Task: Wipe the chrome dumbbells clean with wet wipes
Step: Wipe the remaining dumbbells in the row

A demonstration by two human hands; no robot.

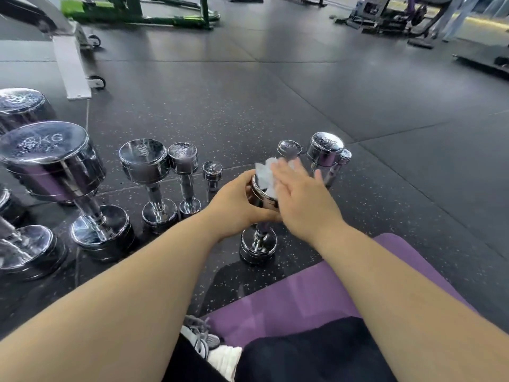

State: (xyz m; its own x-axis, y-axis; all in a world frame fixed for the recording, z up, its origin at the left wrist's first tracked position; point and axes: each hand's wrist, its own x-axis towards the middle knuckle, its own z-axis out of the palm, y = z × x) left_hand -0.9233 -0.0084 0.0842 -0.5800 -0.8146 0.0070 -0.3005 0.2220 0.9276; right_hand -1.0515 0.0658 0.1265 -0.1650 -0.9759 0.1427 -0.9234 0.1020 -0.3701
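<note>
Somewhere in the middle of the job, going by the look: left hand (234, 205) wrapped tight round one upright dumbbell (260, 216) at middle frame, right hand (300, 197) flat and open, pressing a white wet wipe (265, 175) on its top, more dumbbells (148, 177) waiting at left.

Left hand (237, 205): we grip the upper head of the upright dumbbell (259, 230).
Right hand (300, 197): we press a wet wipe (265, 172) flat on that head.
Other dumbbells (148, 177): upright, left of and behind the held dumbbell.
</note>
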